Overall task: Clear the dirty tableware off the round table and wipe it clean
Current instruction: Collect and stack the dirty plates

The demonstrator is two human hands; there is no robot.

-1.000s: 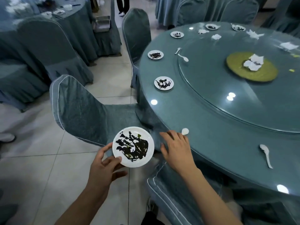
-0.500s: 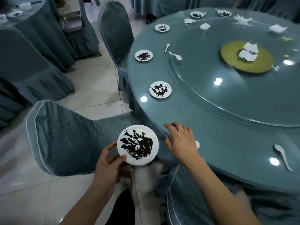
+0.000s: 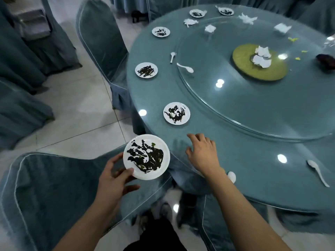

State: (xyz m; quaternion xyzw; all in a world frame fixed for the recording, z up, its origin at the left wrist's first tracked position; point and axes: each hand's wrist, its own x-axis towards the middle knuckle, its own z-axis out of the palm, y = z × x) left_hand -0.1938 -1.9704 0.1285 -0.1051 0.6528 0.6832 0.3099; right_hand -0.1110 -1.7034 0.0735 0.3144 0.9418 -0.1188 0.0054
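My left hand [image 3: 113, 175] grips a white plate [image 3: 146, 156] smeared with dark sauce, held off the table's edge above a chair. My right hand [image 3: 202, 153] hovers or rests with loosely spread fingers on the round table [image 3: 253, 151] near its rim, holding nothing. The nearest dirty plate [image 3: 176, 113] lies on the table just beyond that hand. More dirty plates [image 3: 146, 70] [image 3: 160, 31] follow the rim farther away. White spoons [image 3: 317, 172] [image 3: 185, 67] [image 3: 172, 56] lie on the table; another spoon [image 3: 232, 176] peeks out beside my right forearm.
A glass turntable [image 3: 253, 105] carries a green mat [image 3: 259, 62] with crumpled napkins [image 3: 262, 57]. More napkins [image 3: 210, 29] and two dirty plates [image 3: 197, 13] lie at the far side. Covered chairs [image 3: 45, 187] [image 3: 103, 38] stand left of the table.
The view has shifted along the table's rim. My right hand has moved forward along the edge toward the nearest plate, uncovering the spoon behind it. My left hand keeps holding its plate.
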